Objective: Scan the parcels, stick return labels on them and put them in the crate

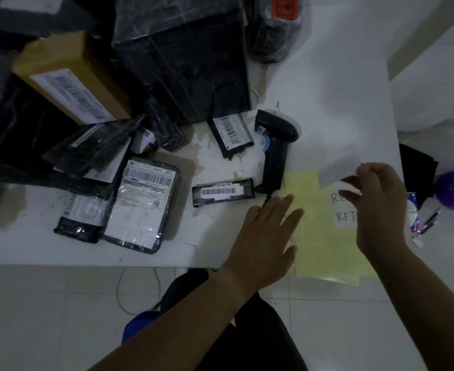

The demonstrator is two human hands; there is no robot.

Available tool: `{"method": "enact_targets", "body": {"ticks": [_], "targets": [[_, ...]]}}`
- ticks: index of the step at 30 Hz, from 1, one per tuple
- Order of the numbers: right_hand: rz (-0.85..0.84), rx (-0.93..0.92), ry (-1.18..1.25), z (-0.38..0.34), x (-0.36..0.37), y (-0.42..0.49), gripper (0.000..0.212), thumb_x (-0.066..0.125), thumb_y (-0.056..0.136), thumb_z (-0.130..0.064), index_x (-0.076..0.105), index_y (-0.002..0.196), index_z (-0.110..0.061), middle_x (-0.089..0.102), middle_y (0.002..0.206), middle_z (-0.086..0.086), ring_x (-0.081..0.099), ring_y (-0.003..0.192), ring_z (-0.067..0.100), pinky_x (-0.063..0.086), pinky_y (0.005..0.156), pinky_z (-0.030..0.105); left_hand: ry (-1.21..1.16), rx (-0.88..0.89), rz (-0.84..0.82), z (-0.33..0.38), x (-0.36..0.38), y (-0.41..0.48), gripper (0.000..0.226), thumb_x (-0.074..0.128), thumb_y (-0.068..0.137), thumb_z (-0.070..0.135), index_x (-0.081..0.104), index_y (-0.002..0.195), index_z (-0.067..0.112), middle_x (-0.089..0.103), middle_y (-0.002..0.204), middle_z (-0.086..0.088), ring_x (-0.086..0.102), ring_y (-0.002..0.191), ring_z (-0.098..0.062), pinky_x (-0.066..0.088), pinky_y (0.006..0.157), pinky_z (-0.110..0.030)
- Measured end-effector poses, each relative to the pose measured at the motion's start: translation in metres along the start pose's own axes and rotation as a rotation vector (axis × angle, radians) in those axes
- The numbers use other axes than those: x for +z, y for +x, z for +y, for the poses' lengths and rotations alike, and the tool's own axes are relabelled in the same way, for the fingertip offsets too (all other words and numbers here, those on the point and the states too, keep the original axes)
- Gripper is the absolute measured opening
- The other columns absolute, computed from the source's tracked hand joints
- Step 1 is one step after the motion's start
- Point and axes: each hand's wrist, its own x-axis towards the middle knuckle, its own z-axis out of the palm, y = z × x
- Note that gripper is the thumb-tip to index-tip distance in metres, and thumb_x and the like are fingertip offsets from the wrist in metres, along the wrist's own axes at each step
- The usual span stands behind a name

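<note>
Fingers of your left hand [263, 236] lie straight, slightly spread, pressing the left edge of the yellow label sheet [325, 250]; sheet overhangs the table's [327, 89] near edge; your right hand [375, 204] is raised over the sheet, fingertips pinching a white label [333, 172]; scanner [274, 153] lies just past your left fingertips, small parcel [223, 192] touching its handle base; flat parcels [142, 204] further left; bare tabletop beyond the label; black box [183, 57] far back.
</note>
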Motion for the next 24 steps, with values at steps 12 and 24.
{"method": "enact_targets", "body": {"ticks": [12, 24], "targets": [[-0.248, 0.148, 0.116, -0.008, 0.049, -0.067, 0.021, 0.050, 0.100, -0.008, 0.054, 0.079, -0.008, 0.071, 0.116, -0.002, 0.062, 0.074, 0.019, 0.050, 0.060, 0.030, -0.096, -0.501, 0.067, -0.095, -0.067, -0.012, 0.073, 0.050, 0.095, -0.005, 0.016, 0.159, 0.005, 0.018, 0.164, -0.018, 0.022, 0.151, -0.032, 0.020, 0.124, -0.037], [-0.359, -0.057, -0.146, -0.011, 0.069, -0.062, 0.015, 0.057, 0.096, -0.014, 0.060, 0.081, -0.016, 0.066, 0.090, 0.010, 0.053, 0.073, 0.031, 0.044, 0.066, 0.043, -0.118, -0.318, 0.151, -0.119, -0.058, -0.023, 0.045, 0.056, 0.087, -0.016, 0.064, 0.129, -0.001, 0.062, 0.118, -0.021, 0.063, 0.102, -0.035, 0.046, 0.092, -0.028]]}}
